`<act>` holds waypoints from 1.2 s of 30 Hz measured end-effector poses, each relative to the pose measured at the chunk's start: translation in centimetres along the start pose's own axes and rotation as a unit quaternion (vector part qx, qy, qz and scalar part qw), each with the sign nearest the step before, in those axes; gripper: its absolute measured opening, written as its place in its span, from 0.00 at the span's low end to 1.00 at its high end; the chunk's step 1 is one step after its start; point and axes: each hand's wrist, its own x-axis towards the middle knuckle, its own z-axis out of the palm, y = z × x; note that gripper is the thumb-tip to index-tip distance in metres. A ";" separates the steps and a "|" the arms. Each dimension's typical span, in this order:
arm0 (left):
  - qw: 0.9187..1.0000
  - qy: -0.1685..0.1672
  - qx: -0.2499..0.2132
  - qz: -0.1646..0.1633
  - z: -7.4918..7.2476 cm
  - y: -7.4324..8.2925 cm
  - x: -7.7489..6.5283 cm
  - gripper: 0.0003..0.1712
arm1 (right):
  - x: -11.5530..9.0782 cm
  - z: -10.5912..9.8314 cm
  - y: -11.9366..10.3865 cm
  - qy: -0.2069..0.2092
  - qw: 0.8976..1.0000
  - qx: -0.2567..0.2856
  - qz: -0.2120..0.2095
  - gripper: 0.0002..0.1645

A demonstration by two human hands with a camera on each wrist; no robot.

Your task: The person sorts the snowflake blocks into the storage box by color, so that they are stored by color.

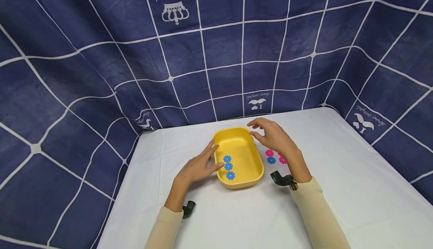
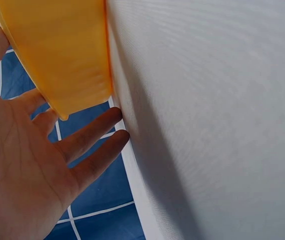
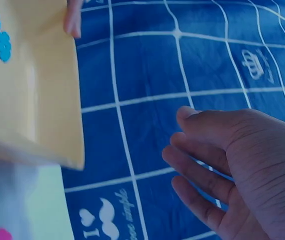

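A yellow plastic tray [image 1: 241, 155] stands on the white-covered table, with several-petalled blue flower-shaped discs [image 1: 228, 166] in a row along its left side. My left hand [image 1: 197, 166] is at the tray's left wall, its thumb reaching over the rim near the blue discs. In the left wrist view, the fingers [image 2: 95, 132] of that hand spread loosely beside the tray's outer wall [image 2: 57, 55]. My right hand [image 1: 272, 134] hovers by the far right corner of the tray, fingers loosely bent, nothing between them. The right wrist view shows this hand [image 3: 232, 165] apart from the tray.
Pink flower-shaped discs [image 1: 269, 153] and a blue one [image 1: 271, 160] lie on the table [image 1: 236, 219] right of the tray, partly behind my right forearm. A blue cloth with white grid lines [image 1: 223, 46] hangs behind the table and along both sides.
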 end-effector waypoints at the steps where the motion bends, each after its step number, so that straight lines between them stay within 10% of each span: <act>1: 1.000 0.000 0.001 0.001 0.0 0.0 0.0 0.54 | -0.1 -0.3 0.2 0.003 1.000 0.000 0.003 0.21; 36: 1.000 -0.007 -0.004 -0.009 0.1 0.1 0.2 0.54 | -4.4 -7.8 5.1 0.101 0.991 -0.015 0.090 0.20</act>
